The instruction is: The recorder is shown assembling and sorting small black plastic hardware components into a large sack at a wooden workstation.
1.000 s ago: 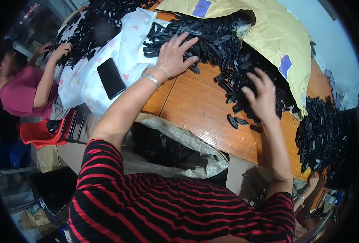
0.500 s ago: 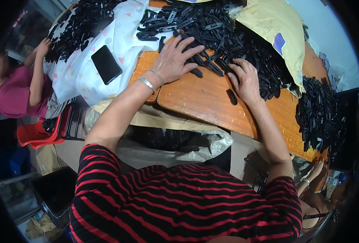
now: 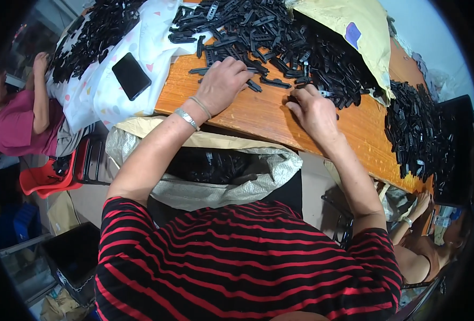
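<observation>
A heap of small black plastic clip-like parts spreads over the far side of the wooden table. At the heap's near edge, my left hand rests with fingers curled down and together; black pieces stick out on both sides of it, and its fingertips are hidden. To its right, my right hand has bent fingers drawn toward the thumb beside more pieces. What lies under those fingertips cannot be made out. Between the hands lies a loose black part.
An open woven sack with black parts inside hangs below the table edge. A phone lies on white patterned sheeting. Yellow paper sacking and another black pile are at right. Other people sit at left and right.
Both hands have drawn nearer to me; the left has gone from spread fingers to curled ones. The loose piece near my right hand is no longer seen there. The view has shifted slightly.
</observation>
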`<state>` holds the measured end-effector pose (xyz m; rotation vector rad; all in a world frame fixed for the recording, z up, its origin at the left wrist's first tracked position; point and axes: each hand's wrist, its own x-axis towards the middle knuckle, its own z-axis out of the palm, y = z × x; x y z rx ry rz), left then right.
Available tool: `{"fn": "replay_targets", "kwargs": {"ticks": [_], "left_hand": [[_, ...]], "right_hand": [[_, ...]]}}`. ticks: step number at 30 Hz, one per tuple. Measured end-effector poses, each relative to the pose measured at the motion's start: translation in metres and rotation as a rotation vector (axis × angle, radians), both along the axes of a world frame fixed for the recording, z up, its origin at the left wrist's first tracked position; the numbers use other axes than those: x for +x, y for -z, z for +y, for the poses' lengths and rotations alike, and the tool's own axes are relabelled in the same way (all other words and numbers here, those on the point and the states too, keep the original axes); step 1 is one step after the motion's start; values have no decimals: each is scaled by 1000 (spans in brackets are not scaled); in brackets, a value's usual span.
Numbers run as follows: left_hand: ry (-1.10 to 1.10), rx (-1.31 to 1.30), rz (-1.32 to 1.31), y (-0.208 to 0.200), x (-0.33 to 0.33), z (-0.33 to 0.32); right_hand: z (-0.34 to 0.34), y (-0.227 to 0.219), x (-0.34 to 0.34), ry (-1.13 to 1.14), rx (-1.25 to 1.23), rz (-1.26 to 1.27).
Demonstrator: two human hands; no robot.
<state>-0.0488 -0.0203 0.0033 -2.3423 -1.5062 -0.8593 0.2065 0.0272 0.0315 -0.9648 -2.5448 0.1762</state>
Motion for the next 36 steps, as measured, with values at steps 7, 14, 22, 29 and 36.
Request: {"fn": "replay_targets", "kwargs": {"ticks": [7,14,22,29,36], "left_hand": [[-4,-15,24,-2,12,-6],[-64,-157,-321,2,29,-23],[24,-561,-1194,9,52,-25],[187,-674,-1380,11,56,-36],[134,-856,-1608,-2,52,-42]], "right_hand": [[-1,8,1,-48,-112,-19],[-9,6,-6,-42,-340,208],[-27,2,-38,-71,-695,591],[-21,21,-37,-24,-1061,779],[-21,19,-40,-66,-1031,878]]}}
